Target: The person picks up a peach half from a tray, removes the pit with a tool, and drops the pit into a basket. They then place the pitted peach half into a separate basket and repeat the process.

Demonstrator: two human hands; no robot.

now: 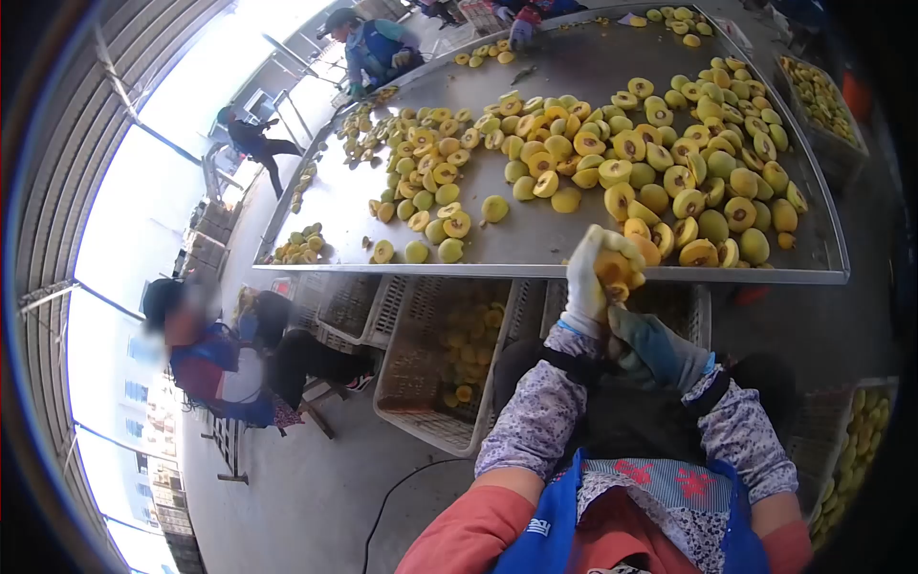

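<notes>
My left hand point(585, 277), in a white glove, is closed around a yellow fruit half point(613, 270) just below the front edge of the metal table point(535, 244). My right hand point(650, 346), in a grey-blue glove, sits right under it with fingers curled; whether it grips a tool is hidden. A big heap of halved yellow-green fruit point(669, 163) covers the table beyond my hands.
Plastic crates point(430, 383) with cut fruit stand under the table. Another crate of fruit point(856, 450) sits at my right and one point(822, 96) beyond the table. A seated person point(215, 359) works at left; other workers point(378, 48) stand at the far end.
</notes>
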